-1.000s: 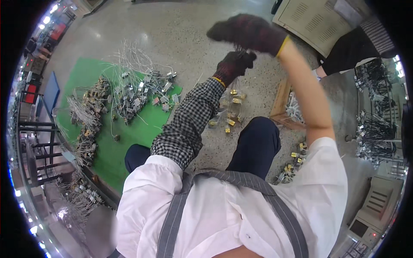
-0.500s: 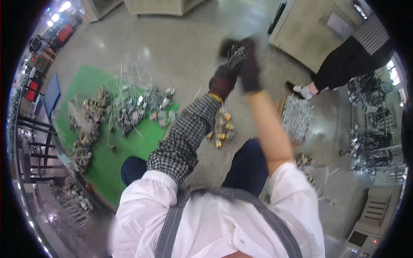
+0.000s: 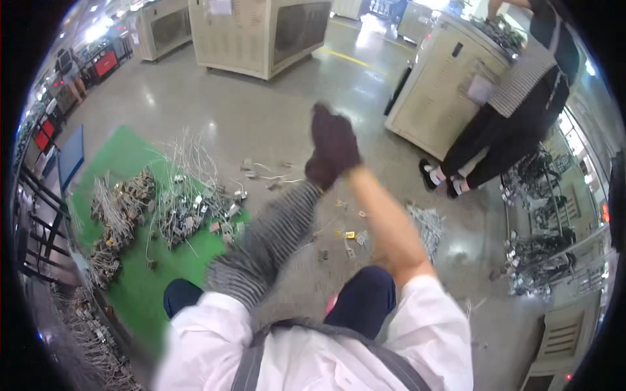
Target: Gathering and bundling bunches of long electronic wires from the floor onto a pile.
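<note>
My right hand [image 3: 338, 140], in a dark maroon glove, is raised over the floor in front of my knees. It is pressed against my left hand [image 3: 319, 171], which it mostly covers. The left arm wears a black-and-white checked sleeve cover. The right hand's fingers are together; whatever lies between the hands is hidden, and the left fingers cannot be made out. Below the hands, small yellow-and-metal parts [image 3: 350, 235] lie on the floor. Beside the left forearm are several small wired parts [image 3: 272, 184].
A green mat [image 3: 190, 260] on the left bears heaps of wired metal parts [image 3: 186, 208]. A bundle of pale wires [image 3: 427, 228] lies right of my right forearm. Another person [image 3: 515, 124] stands at a beige cabinet [image 3: 450, 85]. More cabinets [image 3: 251, 39] stand ahead; loaded racks [image 3: 541, 215] line the right.
The view has tilted up, showing more cabinets ahead. My hands have moved lower in the picture and left; the cluster of metal bits seen between them is out of sight.
</note>
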`<state>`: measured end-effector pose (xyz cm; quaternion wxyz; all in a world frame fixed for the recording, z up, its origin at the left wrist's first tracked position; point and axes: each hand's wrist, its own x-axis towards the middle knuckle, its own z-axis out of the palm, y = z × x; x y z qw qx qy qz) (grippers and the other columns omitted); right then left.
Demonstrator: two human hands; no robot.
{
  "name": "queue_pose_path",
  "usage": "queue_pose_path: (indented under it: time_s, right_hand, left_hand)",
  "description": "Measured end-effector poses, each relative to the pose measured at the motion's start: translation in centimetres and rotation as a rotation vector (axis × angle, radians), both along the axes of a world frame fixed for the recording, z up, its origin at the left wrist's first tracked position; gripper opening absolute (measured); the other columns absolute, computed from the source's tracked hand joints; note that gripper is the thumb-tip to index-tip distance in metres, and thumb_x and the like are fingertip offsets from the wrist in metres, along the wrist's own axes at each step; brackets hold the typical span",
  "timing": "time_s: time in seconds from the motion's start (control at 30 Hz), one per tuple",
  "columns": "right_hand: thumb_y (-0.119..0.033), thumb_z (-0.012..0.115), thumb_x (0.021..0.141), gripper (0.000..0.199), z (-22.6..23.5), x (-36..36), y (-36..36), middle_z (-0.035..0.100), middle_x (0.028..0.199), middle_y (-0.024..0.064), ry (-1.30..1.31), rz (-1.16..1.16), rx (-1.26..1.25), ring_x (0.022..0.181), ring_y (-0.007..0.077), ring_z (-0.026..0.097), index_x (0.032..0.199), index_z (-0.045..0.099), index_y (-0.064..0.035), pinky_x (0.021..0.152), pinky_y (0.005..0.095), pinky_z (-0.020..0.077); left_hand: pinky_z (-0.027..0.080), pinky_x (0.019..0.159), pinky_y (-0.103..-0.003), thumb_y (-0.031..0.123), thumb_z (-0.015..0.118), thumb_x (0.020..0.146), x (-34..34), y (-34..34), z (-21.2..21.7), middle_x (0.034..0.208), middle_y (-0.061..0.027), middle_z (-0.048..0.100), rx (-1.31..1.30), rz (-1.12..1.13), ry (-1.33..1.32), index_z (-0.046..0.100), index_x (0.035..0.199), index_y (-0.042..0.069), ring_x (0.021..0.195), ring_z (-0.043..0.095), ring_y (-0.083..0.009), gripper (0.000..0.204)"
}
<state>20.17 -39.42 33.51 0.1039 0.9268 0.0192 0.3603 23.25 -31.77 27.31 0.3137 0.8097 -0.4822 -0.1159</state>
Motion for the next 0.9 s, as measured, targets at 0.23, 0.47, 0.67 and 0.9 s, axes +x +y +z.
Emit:
queue_pose_path:
  time_s: [0.23, 0.47, 0.67, 0.9]
  right_hand:
    - [-0.01, 0.047, 0.086, 0.034, 6.2, 1.2, -3.8, 0.059, 0.089, 0.0229, -0.214, 0.269, 0.892, 0.075, 0.0403, 0.054, 0.118, 0.049, 0.0004, 0.068, 0.047, 0.0435]
    - [-0.012, 0.056, 0.08, 0.04, 1.0, -2.7, -0.9, 0.062, 0.084, 0.0115, -0.275, 0.3, 0.309, 0.069, 0.0286, 0.056, 0.119, 0.053, -0.0023, 0.071, 0.0401, 0.0464]
    - [-0.014, 0.052, 0.089, 0.019, 11.5, -5.7, 0.5, 0.065, 0.083, 0.0118, -0.002, 0.617, 0.509, 0.082, 0.026, 0.063, 0.1, 0.065, -0.0077, 0.065, 0.0345, 0.0497]
    - [-0.027, 0.047, 0.09, 0.041, 7.7, -6.8, 1.6, 0.057, 0.122, 0.0128, 0.808, 0.21, -0.158, 0.105, 0.0287, 0.059, 0.126, 0.051, -0.0085, 0.09, 0.0408, 0.0461]
  left_hand:
    - [0.045, 0.09, -0.039, 0.023, 0.051, 0.086, 1.8, -3.4, 3.0, 0.115, -0.0187, 0.055, -0.333, 0.194, -0.329, 0.051, 0.12, 0.005, 0.108, 0.053, -0.0318, 0.038]
    - [0.05, 0.073, -0.041, 0.028, 0.047, 0.089, 0.5, -2.0, -5.1, 0.096, -0.0159, 0.062, -0.502, 0.091, -0.245, 0.051, 0.117, 0.004, 0.085, 0.061, -0.0296, 0.037]
    - [0.047, 0.059, -0.035, 0.05, 0.045, 0.09, -3.3, -0.7, -4.8, 0.066, -0.0061, 0.064, -0.5, -0.028, -0.097, 0.066, 0.087, 0.01, 0.058, 0.059, -0.0194, 0.045]
    - [0.049, 0.068, -0.039, 0.03, 0.053, 0.086, -4.6, -1.3, -5.9, 0.081, -0.0091, 0.066, -0.377, -0.018, 0.085, 0.065, 0.093, 0.014, 0.075, 0.064, -0.0271, 0.021]
